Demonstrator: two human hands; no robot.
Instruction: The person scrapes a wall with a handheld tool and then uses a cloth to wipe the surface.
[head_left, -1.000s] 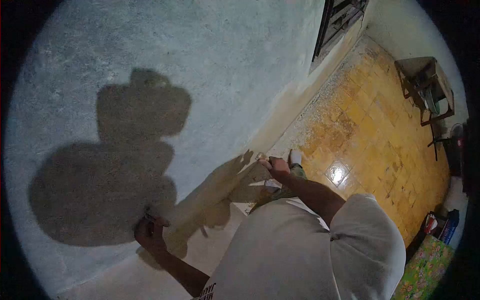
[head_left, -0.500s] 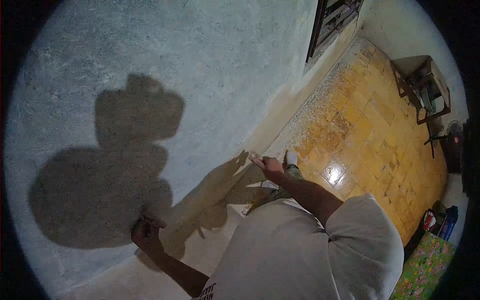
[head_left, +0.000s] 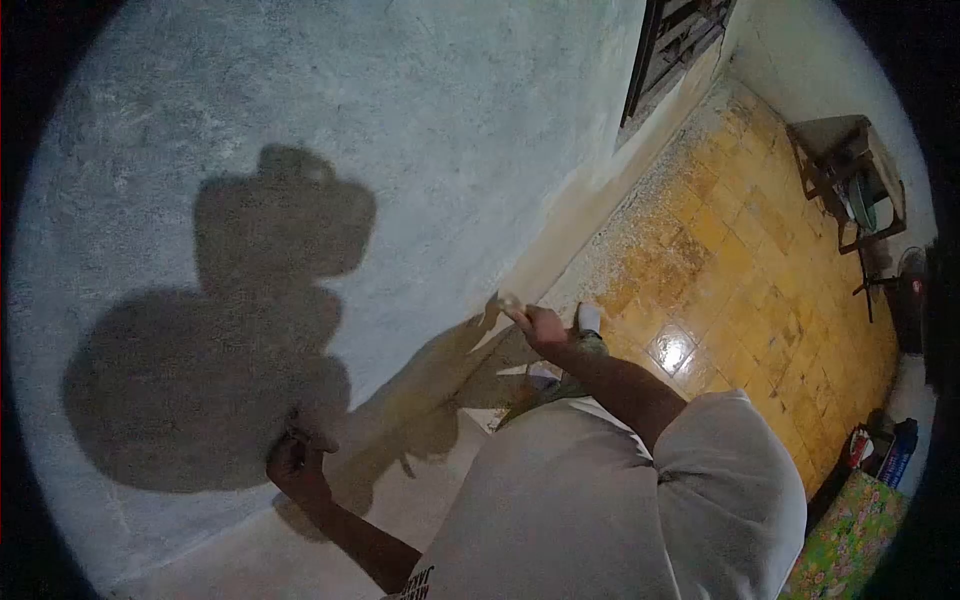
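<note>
While the left hand (head_left: 297,462) is pinching a small thing (head_left: 301,434) against the wall (head_left: 420,150), the right hand (head_left: 543,323) is gripping a pale object (head_left: 508,303).

A room in a plain home is shown. A rough grey plastered wall (head_left: 420,120) fills the left and centre of the frame, with a cream band (head_left: 560,240) along its foot. A floor (head_left: 760,290) of worn yellow tiles, dusted with grit by the wall, is seen at right. A barred window (head_left: 675,40) is set at the top. Household things are kept along the right edge: a wooden table (head_left: 835,135) at upper right, a fan (head_left: 910,280) below it, and a flowered mat (head_left: 850,530) at lower right.
</note>
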